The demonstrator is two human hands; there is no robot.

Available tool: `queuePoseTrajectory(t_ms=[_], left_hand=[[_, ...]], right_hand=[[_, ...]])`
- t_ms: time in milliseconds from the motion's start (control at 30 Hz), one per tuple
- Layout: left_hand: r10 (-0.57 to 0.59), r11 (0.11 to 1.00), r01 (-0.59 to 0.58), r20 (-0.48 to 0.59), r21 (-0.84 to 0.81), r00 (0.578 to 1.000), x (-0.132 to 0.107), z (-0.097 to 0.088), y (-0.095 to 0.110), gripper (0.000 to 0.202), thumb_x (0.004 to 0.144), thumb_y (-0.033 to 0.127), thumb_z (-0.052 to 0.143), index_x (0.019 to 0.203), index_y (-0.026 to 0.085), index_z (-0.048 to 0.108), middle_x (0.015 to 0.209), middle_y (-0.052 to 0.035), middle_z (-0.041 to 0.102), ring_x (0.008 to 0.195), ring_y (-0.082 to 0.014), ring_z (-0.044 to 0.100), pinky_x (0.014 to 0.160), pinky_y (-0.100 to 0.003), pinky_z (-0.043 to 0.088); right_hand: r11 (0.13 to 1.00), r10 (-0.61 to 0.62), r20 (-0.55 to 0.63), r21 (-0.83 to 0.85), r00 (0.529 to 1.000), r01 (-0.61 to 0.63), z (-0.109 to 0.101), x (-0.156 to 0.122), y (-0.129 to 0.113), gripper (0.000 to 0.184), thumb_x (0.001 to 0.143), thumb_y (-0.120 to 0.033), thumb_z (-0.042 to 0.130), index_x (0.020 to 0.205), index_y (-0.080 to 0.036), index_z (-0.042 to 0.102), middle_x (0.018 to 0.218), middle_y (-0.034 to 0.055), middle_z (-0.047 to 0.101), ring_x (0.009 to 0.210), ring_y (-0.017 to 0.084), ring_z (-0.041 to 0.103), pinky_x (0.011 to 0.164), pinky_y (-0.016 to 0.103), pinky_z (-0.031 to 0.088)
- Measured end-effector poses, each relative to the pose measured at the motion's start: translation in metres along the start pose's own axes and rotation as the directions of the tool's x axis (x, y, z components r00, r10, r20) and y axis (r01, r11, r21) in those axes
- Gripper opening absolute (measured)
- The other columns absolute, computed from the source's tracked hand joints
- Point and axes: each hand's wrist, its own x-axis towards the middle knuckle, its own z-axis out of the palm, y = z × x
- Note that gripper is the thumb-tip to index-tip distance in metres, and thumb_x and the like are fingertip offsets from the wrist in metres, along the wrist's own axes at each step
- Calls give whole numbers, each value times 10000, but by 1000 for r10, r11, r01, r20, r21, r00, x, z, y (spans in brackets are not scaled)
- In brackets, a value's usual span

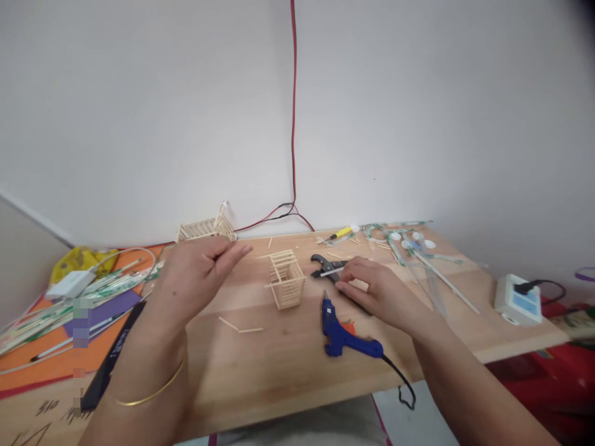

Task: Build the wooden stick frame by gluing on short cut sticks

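Observation:
My left hand (199, 269) hovers above the wooden board (279, 365), fingers stretched out and loosely together, with nothing in it. It is left of a small open tower of glued wooden sticks (286, 279). My right hand (376, 291) rests on the board to the right of the tower, fingers curled on a thin white stick (331, 272) and over the black-handled cutters (325, 265). A blue glue gun (344, 334) lies just in front of that hand.
A second stick frame (207, 229) stands against the wall. Loose sticks (239, 326) lie on the board. Chopstick wrappers and white caps (409, 244) sit at the back right, a white power strip (518, 300) far right, coloured paper and a black ruler (111, 356) left.

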Motion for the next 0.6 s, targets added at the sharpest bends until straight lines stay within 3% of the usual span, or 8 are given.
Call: queuePoseTrajectory(t_ms=[67, 133, 233, 300, 400, 467, 600], left_hand=[[-7, 1000, 8, 27, -21, 1000, -9, 3, -7, 376, 867, 446, 464, 613, 185, 558, 538, 26, 512, 540, -111, 444, 542, -233, 307], [44, 999, -39, 184, -29, 982, -24, 14, -16, 253, 847, 364, 495, 710, 191, 618, 672, 4, 615, 634, -130, 521, 592, -233, 345], [92, 996, -91, 460, -23, 883, -52, 41, -25, 189, 827, 233, 471, 775, 194, 649, 778, -29, 638, 711, -147, 571, 642, -242, 383], [104, 994, -104, 530, -30, 842, -70, 62, -27, 172, 820, 205, 471, 767, 188, 633, 828, -43, 627, 771, -159, 588, 677, -247, 401], [68, 996, -89, 528, 13, 846, -86, 87, -27, 189, 828, 155, 431, 735, 168, 595, 847, -63, 611, 813, -173, 588, 710, -264, 411], [52, 997, -72, 501, 21, 864, -89, 93, -27, 206, 842, 150, 406, 728, 161, 577, 852, -76, 612, 828, -181, 585, 730, -276, 414], [-22, 1000, 27, 445, -4, 895, -82, 76, -31, 205, 863, 179, 384, 765, 161, 563, 812, -72, 630, 755, -181, 578, 683, -286, 414]], right_hand=[[998, 57, 91, 17, 994, -59, 6, -20, 1, 146, 891, -285, 538, 812, -189, 615, 840, 51, 599, 778, 173, 573, 688, 294, 453], [994, 95, 157, 45, 983, -104, 13, -36, 1, 127, 888, -294, 539, 871, -197, 619, 895, 53, 595, 797, 171, 578, 690, 289, 459], [983, 140, 172, 92, 975, -158, 20, -51, 1, 144, 896, -314, 523, 883, -204, 615, 919, 53, 589, 815, 172, 582, 713, 296, 468], [978, 157, 161, 110, 974, -176, 23, -54, 1, 161, 902, -321, 510, 858, -205, 611, 902, 51, 586, 811, 173, 583, 721, 302, 470], [980, 148, 146, 110, 978, -164, 26, -52, -1, 135, 898, -292, 513, 873, -202, 610, 908, 55, 585, 812, 175, 581, 731, 310, 471], [985, 122, 137, 104, 983, -136, 27, -51, -2, 114, 893, -261, 514, 889, -195, 608, 926, 60, 583, 820, 174, 581, 745, 315, 471], [991, 90, 120, 91, 989, -102, 25, -49, -5, 108, 890, -235, 511, 912, -191, 608, 931, 62, 582, 819, 172, 583, 742, 312, 473]])
